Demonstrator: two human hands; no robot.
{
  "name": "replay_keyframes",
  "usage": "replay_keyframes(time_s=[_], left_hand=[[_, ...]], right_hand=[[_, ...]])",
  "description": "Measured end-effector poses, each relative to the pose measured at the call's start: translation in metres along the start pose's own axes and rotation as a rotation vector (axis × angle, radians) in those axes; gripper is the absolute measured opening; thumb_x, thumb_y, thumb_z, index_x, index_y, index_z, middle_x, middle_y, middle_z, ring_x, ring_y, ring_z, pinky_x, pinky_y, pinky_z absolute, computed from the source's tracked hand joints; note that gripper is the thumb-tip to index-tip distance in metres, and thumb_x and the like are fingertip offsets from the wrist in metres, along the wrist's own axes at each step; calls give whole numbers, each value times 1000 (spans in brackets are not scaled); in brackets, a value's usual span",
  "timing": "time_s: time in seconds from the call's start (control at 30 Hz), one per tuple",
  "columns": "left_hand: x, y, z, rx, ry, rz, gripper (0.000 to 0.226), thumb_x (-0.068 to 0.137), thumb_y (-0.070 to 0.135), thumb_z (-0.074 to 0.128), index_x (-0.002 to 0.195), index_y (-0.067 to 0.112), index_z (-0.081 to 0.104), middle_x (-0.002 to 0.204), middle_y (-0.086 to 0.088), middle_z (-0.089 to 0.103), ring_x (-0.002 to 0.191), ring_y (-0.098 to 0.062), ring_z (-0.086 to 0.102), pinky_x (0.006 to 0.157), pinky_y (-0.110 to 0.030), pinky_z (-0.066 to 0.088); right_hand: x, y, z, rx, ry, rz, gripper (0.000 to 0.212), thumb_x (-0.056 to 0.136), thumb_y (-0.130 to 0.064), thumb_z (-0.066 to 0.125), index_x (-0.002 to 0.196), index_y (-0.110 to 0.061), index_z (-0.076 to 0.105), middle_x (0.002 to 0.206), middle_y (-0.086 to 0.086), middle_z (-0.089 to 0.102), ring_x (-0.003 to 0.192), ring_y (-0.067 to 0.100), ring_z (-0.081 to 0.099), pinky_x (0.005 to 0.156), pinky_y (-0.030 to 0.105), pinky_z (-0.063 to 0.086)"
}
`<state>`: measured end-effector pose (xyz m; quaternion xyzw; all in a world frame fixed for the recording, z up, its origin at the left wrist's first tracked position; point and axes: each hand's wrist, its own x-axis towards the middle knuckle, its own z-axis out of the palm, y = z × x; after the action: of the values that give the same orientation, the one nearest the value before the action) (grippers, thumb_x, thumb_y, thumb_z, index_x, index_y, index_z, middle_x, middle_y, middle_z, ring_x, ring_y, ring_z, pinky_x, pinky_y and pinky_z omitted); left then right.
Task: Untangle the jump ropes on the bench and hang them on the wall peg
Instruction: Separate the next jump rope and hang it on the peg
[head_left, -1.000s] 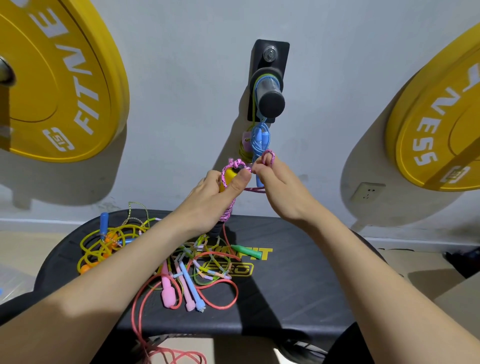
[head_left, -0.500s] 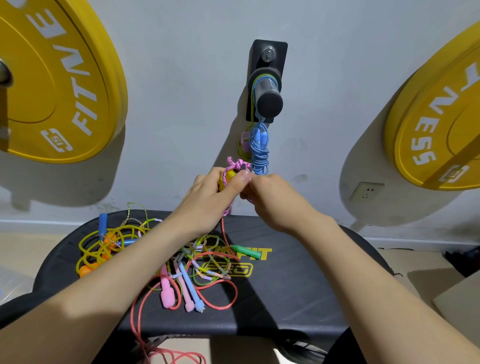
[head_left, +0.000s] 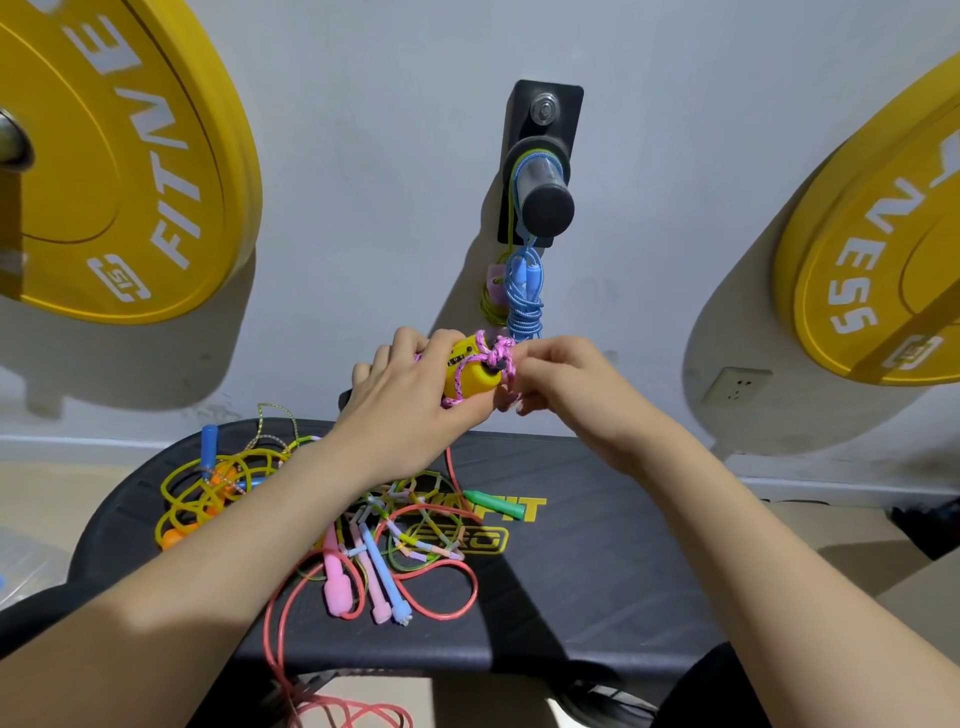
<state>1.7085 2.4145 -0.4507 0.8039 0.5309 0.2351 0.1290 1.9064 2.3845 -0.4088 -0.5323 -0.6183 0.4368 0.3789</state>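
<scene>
My left hand (head_left: 410, 400) grips a yellow jump-rope handle (head_left: 470, 371) with pink braided cord (head_left: 496, 358) wound round it, held above the black bench (head_left: 597, 561). My right hand (head_left: 561, 379) pinches the pink cord at the handle's end. The black wall peg (head_left: 545, 200) is straight above, with a bundled blue rope (head_left: 524, 296) and a yellow-green rope (head_left: 493, 306) hanging from it. A tangle of red, pink, blue and green ropes (head_left: 410, 545) lies on the bench under my left forearm, and a yellow rope pile (head_left: 218, 483) lies at the bench's left end.
Yellow weight plates hang on the wall at the left (head_left: 119, 156) and the right (head_left: 883, 260). A wall socket (head_left: 737, 387) sits low at the right. A loop of red rope (head_left: 337, 712) hangs off the bench's front edge.
My left hand has turned the yellow handle so its end faces my right hand. My right hand has come down from the raised loop and now pinches the cord close to the handle.
</scene>
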Motion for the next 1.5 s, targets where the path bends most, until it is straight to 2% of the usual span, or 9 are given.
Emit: replay_keyframes(time_s=[0.2, 0.5, 0.63, 0.73, 0.83, 1.1, 1.23, 1.37, 1.5], left_hand=[[1, -4, 1, 146, -20, 35, 68, 83, 89, 33, 133, 43, 39, 116, 4, 41, 110, -26, 50, 92, -47, 40], [4, -2, -7, 68, -121, 24, 49, 88, 81, 42, 125, 48, 44, 109, 9, 46, 105, -23, 54, 96, -52, 44], [7, -6, -9, -17, -169, 13, 39, 87, 74, 48, 118, 51, 46, 106, 14, 52, 100, -21, 56, 93, -48, 47], [10, -18, -9, -97, -225, -1, 25, 86, 46, 64, 82, 25, 51, 75, 10, 56, 75, -20, 53, 66, -32, 43], [11, -26, -9, -47, -280, -100, 19, 81, 21, 72, 78, 7, 60, 66, -4, 64, 60, -20, 52, 56, -30, 38], [9, 1, 3, -86, -177, -10, 31, 91, 50, 65, 75, 25, 58, 70, 8, 65, 72, -11, 62, 64, -25, 49], [11, 6, -1, -7, -127, -131, 28, 76, 52, 53, 83, 25, 52, 97, -9, 63, 102, -38, 56, 89, -50, 53], [12, 5, 2, -77, -25, -96, 34, 92, 51, 59, 81, 21, 50, 84, -2, 55, 91, -34, 57, 71, -38, 41], [11, 1, -2, -254, 16, -129, 42, 86, 27, 77, 123, 33, 56, 96, 17, 60, 96, -21, 55, 74, -30, 42]], right_hand=[[0, 6, -7, 98, 17, -65, 38, 96, 5, 59, 126, -18, 63, 87, 21, 70, 77, 22, 63, 79, 39, 54], [7, 11, -3, -187, 76, -159, 10, 105, -6, 61, 104, -11, 70, 83, 14, 78, 82, 33, 75, 75, 44, 61], [14, 10, -7, -240, 303, -254, 17, 102, -8, 64, 96, -20, 75, 66, -6, 66, 63, 18, 58, 63, 32, 48], [16, 3, -20, 9, 539, -269, 25, 108, -18, 49, 91, -19, 67, 59, 2, 67, 50, 20, 62, 48, 27, 44], [15, -3, -39, 415, 685, -186, 31, 115, -24, 35, 93, -14, 55, 58, 7, 68, 47, 23, 66, 45, 24, 43], [0, 3, 0, -70, -22, 124, 38, 90, -52, 75, 112, -21, 71, 91, 12, 76, 71, 36, 78, 61, 41, 63], [-1, 1, 3, 107, -65, 175, 47, 85, -22, 87, 121, -14, 58, 95, 23, 75, 74, 38, 77, 72, 49, 66], [1, 2, -6, 190, 16, 237, 30, 91, 12, 66, 112, -5, 53, 74, 21, 67, 51, 25, 63, 51, 30, 57], [6, -3, -21, 431, 57, 211, 21, 97, 9, 51, 102, -4, 67, 76, 15, 69, 52, 20, 63, 45, 24, 47]])
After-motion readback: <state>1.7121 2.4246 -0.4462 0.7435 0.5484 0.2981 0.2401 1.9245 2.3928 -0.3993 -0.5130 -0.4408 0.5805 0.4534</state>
